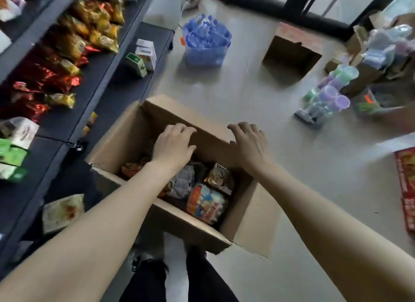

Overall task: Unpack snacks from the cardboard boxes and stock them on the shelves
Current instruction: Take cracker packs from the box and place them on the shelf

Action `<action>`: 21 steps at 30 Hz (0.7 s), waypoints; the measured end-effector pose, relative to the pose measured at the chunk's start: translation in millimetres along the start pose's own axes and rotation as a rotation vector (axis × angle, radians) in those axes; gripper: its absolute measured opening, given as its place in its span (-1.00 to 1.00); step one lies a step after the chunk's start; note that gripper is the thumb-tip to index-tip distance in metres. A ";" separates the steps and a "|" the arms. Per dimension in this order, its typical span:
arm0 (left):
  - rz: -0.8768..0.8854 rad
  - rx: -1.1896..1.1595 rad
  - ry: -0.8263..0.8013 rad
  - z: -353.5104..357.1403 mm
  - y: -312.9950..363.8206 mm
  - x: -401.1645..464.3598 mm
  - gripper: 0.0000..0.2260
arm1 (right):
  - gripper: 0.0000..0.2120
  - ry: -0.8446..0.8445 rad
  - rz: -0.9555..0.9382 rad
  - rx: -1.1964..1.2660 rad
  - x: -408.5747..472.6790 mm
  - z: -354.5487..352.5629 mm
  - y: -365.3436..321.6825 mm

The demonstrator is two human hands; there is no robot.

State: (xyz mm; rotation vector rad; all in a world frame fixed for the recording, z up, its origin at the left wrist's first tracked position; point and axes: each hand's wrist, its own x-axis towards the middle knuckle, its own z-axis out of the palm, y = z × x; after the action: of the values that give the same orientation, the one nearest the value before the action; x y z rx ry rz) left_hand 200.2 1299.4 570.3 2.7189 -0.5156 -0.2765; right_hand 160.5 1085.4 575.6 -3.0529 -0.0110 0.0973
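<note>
An open cardboard box (125,142) stands on the floor beside the dark shelves (74,124). Inside lie several snack packs, among them an orange-and-white bag (205,204) and a gold bag (221,178). My left hand (173,143) is at the box's far wall, its fingers curled over the top edge and its thumb on the inner side. Farther right, my right hand (249,144) rests on the far right corner of the box with its fingers spread. Neither hand holds a snack.
The shelves carry red, gold and yellow snack bags (67,54) and small cartons (143,56). On the floor are a blue bag of bottles (205,41), another open box (292,52), stacked plastic cups (330,95) and a red carton (406,184) at the right edge.
</note>
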 end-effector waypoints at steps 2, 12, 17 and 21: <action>-0.019 -0.013 -0.076 43.2 -1.7 0.8 -0.59 | -0.56 -0.076 0.035 0.022 -9.2 37.9 22.5; -0.111 -0.029 -0.363 226.2 -59.1 6.4 -0.59 | -0.52 -0.424 0.130 -0.009 -31.8 221.2 87.8; -0.105 -0.020 -0.473 312.5 -98.2 29.3 -0.56 | -0.43 -0.553 0.135 -0.026 -16.3 318.2 96.7; -0.084 0.005 -0.500 374.5 -117.4 48.8 -0.55 | -0.29 -0.688 0.061 -0.018 9.0 396.3 91.4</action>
State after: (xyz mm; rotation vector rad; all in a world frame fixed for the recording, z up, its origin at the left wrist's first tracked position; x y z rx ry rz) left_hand 187.0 1266.8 176.4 2.6702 -0.5283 -0.9908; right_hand 144.5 1028.8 173.0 -2.8646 0.0361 1.1345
